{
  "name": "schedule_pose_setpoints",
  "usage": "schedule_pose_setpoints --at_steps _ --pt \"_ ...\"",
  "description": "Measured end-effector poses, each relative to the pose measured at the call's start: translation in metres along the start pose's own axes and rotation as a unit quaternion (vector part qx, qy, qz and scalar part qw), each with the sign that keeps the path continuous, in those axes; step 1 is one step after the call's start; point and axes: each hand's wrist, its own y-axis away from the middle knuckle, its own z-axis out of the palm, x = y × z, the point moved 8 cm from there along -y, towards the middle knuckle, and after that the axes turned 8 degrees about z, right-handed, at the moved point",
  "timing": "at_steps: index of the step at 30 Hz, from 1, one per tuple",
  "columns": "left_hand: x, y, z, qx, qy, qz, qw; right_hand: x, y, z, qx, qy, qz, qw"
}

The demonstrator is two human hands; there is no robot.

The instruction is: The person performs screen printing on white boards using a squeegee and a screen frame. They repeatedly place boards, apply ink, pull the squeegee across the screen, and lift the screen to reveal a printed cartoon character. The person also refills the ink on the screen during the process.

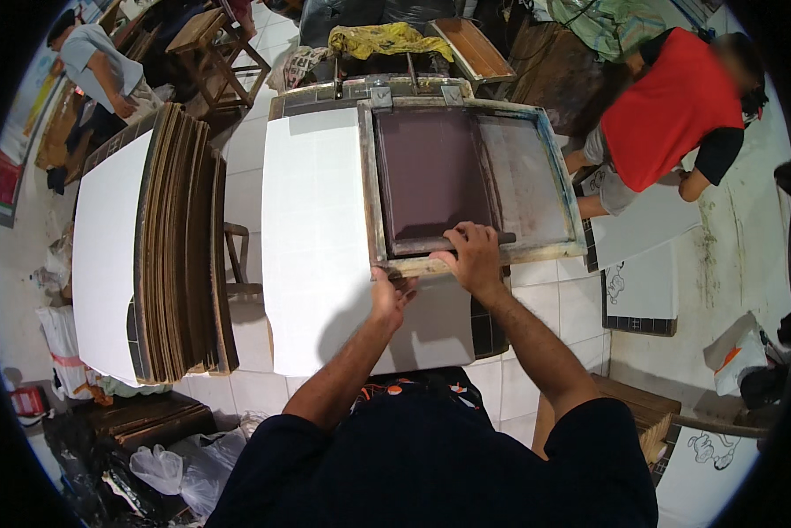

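Note:
In front of me a wooden-framed printing screen (371,189) with dark purplish mesh lies over a white sheet (312,238) on a board. Two metal clamps (380,97) are on its far edge. My left hand (391,299) grips the near left corner of the frame from below, fingers partly hidden under it. My right hand (474,255) is wrapped around a squeegee (506,238) at the near end of the mesh. Its thumb rests by the frame's near rail.
To the left stands a stack of boards (180,255) with a white sheet on top. A person in a red shirt (668,106) bends over sheets at the right; another person (105,66) is far left. Yellow cloth (386,41) lies behind the screen. Plastic bags (188,466) sit near left.

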Motion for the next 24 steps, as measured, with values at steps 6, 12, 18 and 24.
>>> schedule_pose_setpoints --at_steps 6,12,18,24 --pt "0.036 -0.011 -0.048 0.022 -0.581 0.295 0.758 0.022 -0.019 0.044 -0.097 -0.011 0.015 0.995" --pt "0.043 -0.018 -0.017 -0.007 -0.638 0.491 0.593 0.053 -0.143 0.064 -0.035 0.019 -0.021 0.999" --pt "0.039 -0.02 -0.02 0.003 -0.643 0.508 0.574 0.085 -0.265 0.128 0.051 0.052 -0.001 0.997" --pt "0.039 -0.019 -0.016 0.004 -0.646 0.505 0.572 0.084 -0.274 0.148 -0.006 0.06 -0.029 0.998"
